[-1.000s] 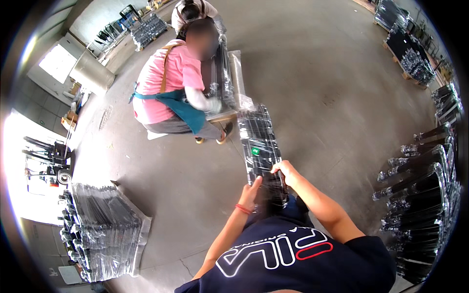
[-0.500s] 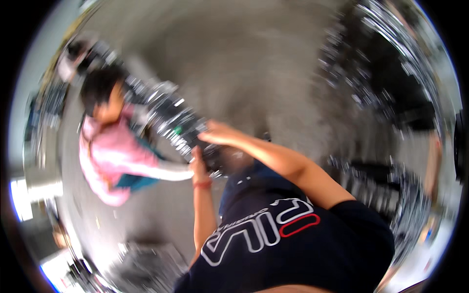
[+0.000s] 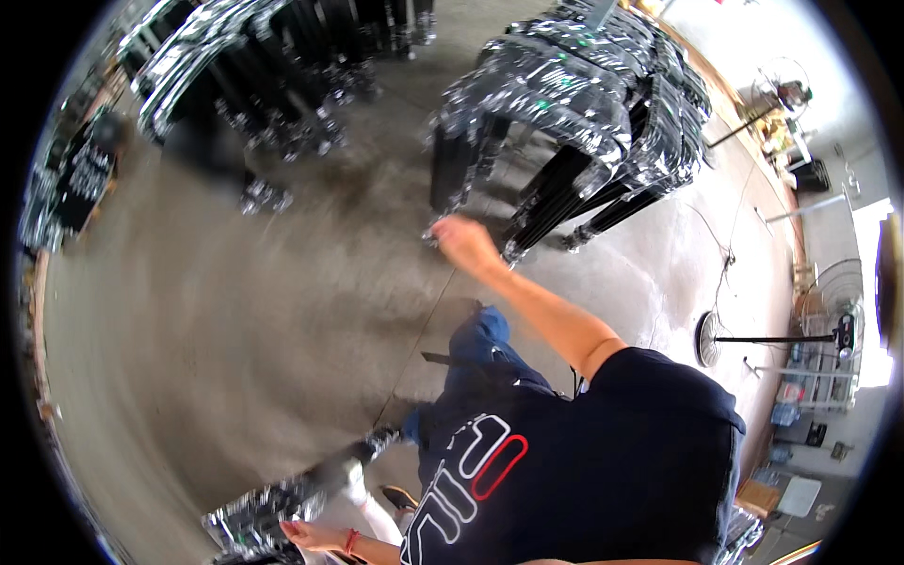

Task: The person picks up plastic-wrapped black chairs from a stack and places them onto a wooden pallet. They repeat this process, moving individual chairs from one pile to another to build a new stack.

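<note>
The view has swung away from the crouching co-worker to a big stack of plastic-wrapped black frames (image 3: 584,104) on the concrete floor (image 3: 235,320); the right hand (image 3: 463,240), fingers curled, now reaches its near edge, contact blurred. The left hand (image 3: 315,535) trails low, loosely closed beside a wrapped bundle (image 3: 273,508), its grip unclear

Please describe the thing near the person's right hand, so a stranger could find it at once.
On the grey concrete floor, look top centre: a leaning stack of black frames wrapped in shiny plastic. The right hand reaches its lower left corner. Unlike the blurred rows at upper left, it stands alone.
</note>
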The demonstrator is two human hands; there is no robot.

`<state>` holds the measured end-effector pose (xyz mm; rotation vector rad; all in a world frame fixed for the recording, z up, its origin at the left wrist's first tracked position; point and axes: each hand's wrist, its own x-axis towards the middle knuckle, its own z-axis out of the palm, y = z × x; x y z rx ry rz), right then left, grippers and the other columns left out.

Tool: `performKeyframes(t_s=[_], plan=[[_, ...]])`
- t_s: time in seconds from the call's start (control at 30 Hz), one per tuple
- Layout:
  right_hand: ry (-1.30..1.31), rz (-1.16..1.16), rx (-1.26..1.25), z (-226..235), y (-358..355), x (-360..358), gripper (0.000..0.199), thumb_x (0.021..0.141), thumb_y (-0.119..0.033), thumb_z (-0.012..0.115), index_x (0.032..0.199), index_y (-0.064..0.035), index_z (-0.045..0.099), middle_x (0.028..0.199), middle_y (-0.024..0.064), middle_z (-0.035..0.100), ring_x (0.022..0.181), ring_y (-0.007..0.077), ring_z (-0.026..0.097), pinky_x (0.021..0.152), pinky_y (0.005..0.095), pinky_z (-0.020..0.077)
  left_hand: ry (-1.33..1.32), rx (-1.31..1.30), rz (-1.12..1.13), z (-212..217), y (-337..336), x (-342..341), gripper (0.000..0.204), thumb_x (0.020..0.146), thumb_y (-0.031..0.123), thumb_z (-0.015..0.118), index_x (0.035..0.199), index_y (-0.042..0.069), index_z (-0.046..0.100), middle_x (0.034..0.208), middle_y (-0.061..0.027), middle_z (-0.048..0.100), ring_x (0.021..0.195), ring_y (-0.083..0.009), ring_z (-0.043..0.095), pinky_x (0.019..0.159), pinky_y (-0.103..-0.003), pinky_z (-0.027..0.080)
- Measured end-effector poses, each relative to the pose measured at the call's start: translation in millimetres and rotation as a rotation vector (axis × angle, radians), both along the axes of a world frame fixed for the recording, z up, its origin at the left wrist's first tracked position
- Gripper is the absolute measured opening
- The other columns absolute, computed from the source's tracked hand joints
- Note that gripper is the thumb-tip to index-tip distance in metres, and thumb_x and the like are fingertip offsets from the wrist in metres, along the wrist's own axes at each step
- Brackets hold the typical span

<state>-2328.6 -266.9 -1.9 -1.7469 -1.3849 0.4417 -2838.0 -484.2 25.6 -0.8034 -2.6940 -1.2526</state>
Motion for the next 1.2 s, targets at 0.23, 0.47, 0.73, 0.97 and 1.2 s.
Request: performKeyframes(t_s=[0.23, 0.47, 0.73, 0.97, 1.2], plan=[[-0.414, -0.481, 0.192, 39, 23, 305, 0.015, 0.075, -0.006, 0.046, 0.086, -0.0023, 0.056, 0.085, 0.0135, 0.057, 0.084, 0.0313, 0.053, 0.077, 0.0373, 0.0417, -0.850, -0.078, -1.046, 50, 237, 363, 0.032, 0.081, 0.010, 0.050, 0.110, -0.002, 0.049, 0.108, -0.0102, 0.054, 0.101, -0.0180, 0.050, 0.088, -0.027, 0.038], [-0.587, -0.413, 0.014, 14, 42, 341, 0.022, 0.074, -0.024, 0.054, 0.089, -0.0076, 0.059, 0.086, 0.0086, 0.055, 0.085, 0.0277, 0.052, 0.072, 0.0388, 0.0413, -1.350, -0.604, -1.391, -17, 332, 664, 0.051, 0.075, 0.035, 0.063, 0.113, 0.007, 0.043, 0.106, -0.0054, 0.049, 0.099, -0.0133, 0.046, 0.086, -0.030, 0.036], [-0.313, -0.050, -0.081, 49, -12, 281, 0.021, 0.072, -0.013, 0.061, 0.089, -0.0029, 0.059, 0.079, 0.0116, 0.053, 0.076, 0.0289, 0.051, 0.070, 0.0383, 0.0409, -2.208, -0.088, -0.846, -53, 289, 644, 0.025, 0.077, 0.014, 0.058, 0.099, 0.003, 0.056, 0.095, -0.0056, 0.060, 0.089, -0.0182, 0.056, 0.082, -0.034, 0.042], [0.575, 0.528, -0.730, -4, -38, 286, 0.052, 0.073, -0.022, 0.065, 0.115, -0.0010, 0.043, 0.099, 0.0063, 0.052, 0.089, 0.0163, 0.048, 0.080, 0.0282, 0.0381, -2.402, 0.324, -0.573, -30, 226, 577, 0.034, 0.070, 0.016, 0.059, 0.101, 0.002, 0.055, 0.094, -0.0105, 0.061, 0.089, -0.0234, 0.057, 0.084, -0.038, 0.041], [0.914, 0.448, -1.046, -24, -20, 240, 0.048, 0.066, -0.020, 0.068, 0.105, -0.0003, 0.047, 0.088, 0.0037, 0.051, 0.078, 0.0139, 0.048, 0.073, 0.0241, 0.0389, -2.418, 0.350, -0.336, -46, 211, 549, 0.022, 0.067, 0.009, 0.058, 0.087, 0.000, 0.058, 0.081, -0.0117, 0.061, 0.075, -0.0249, 0.059, 0.076, -0.038, 0.046]])
